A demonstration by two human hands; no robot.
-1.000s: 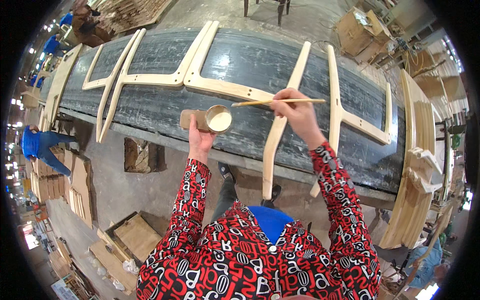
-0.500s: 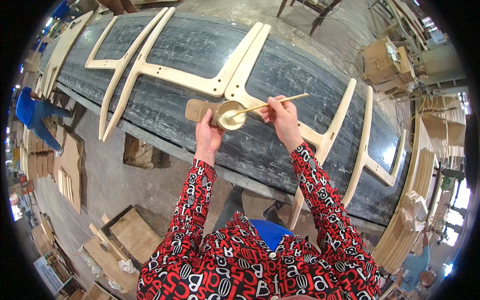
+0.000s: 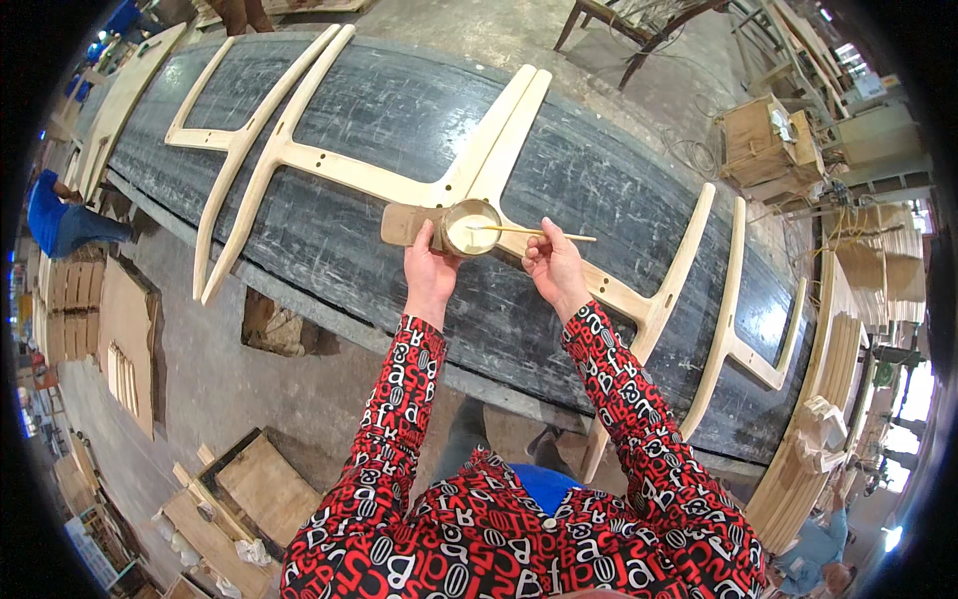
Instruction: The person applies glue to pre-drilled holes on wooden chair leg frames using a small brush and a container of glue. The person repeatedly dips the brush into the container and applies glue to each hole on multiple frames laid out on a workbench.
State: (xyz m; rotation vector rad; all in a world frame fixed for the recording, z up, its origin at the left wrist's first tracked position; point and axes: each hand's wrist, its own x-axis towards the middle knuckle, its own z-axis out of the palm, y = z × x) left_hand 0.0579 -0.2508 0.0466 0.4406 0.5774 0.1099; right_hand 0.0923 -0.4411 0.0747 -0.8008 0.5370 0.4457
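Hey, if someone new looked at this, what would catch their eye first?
Probably the bold red, black and white sleeves reaching up from the lower edge. Next, near the centre, the left hand holds a cup of pale liquid, and the right hand a thin stick. Beyond them, pale wooden frames stretch across a dark table.

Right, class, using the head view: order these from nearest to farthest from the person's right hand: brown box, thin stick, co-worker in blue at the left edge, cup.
From the right hand:
1. Thin stick, held in it.
2. Cup, just to its left.
3. Brown box, farther off at upper right.
4. Co-worker in blue, farthest, at the left edge.
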